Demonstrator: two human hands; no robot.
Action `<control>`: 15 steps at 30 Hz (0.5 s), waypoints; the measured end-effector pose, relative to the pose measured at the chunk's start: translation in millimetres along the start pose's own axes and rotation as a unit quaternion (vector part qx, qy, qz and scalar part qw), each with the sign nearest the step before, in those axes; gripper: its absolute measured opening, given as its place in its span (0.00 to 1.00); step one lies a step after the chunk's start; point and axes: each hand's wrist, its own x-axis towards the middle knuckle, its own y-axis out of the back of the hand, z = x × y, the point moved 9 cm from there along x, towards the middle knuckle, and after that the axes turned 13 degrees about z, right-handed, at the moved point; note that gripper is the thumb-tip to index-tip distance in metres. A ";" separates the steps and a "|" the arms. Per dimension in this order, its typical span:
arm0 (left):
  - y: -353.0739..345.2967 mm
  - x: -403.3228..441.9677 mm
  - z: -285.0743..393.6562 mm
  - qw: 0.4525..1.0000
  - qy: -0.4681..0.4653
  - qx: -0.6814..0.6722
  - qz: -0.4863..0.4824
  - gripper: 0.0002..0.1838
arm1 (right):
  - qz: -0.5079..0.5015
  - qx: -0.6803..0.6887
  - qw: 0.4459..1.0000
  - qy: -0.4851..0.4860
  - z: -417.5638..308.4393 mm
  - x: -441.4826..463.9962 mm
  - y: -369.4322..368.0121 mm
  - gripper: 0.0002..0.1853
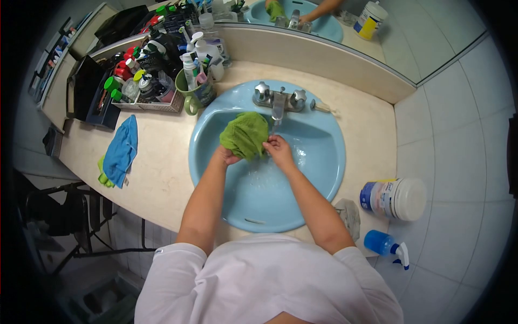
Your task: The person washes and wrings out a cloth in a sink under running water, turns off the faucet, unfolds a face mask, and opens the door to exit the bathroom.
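Note:
A wet green cloth (245,135) is bunched over the blue sink (202,200), below and left of the metal faucet (278,102). My left hand (229,155) holds the cloth from beneath its lower left side, with the fingers partly hidden under it. At the cloth's right edge, my right hand (279,151) pinches it between thumb and fingers, close under the spout. Water runs from the faucet and splashes in the basin.
On the counter's left lie a blue cloth (122,151) and a green mug (199,94) of toiletries beside a basket of bottles (156,105). At right are a white tub (394,199), a blue spray bottle (379,242) and a grey cloth (348,216). A mirror (413,43) stands behind.

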 end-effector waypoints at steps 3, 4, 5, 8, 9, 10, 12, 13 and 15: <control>-7.0 -12.6 0.5 1.000 0.003 -0.002 0.004 0.23 | 0.091 -0.044 0.995 0.006 5.9 24.9 40.7 0.06; -5.0 -15.3 -1.4 1.000 0.007 -0.007 0.000 0.25 | 0.129 -0.039 0.991 -0.011 4.4 27.4 50.1 0.06; -4.7 -16.5 -3.2 1.000 0.010 -0.013 -0.005 0.26 | 0.138 -0.052 0.987 -0.064 9.6 27.1 57.4 0.10; -17.5 -14.9 -10.1 0.998 0.027 -0.060 -0.026 0.28 | 0.208 -0.126 0.960 0.141 -33.7 10.6 42.7 0.16; -17.5 -10.9 -13.6 0.997 0.024 -0.063 -0.028 0.28 | 0.163 -0.159 0.950 0.215 -43.8 -0.1 23.8 0.21; -15.1 -4.5 -18.4 0.997 0.020 -0.066 -0.030 0.29 | 0.088 -0.186 0.940 0.272 -53.9 -13.9 -3.3 0.23; -13.0 4.7 -26.8 0.998 0.013 -0.052 -0.031 0.29 | 0.000 -0.234 0.917 0.322 -58.2 -35.0 -31.2 0.28; -13.7 7.6 -32.0 0.999 0.009 -0.037 -0.030 0.29 | -0.014 -0.270 0.909 0.317 -53.9 -36.4 -35.1 0.29; -14.6 6.5 -40.6 1.000 0.013 0.004 -0.018 0.30 | 0.010 -0.293 0.918 0.266 -17.3 -16.9 -25.9 0.31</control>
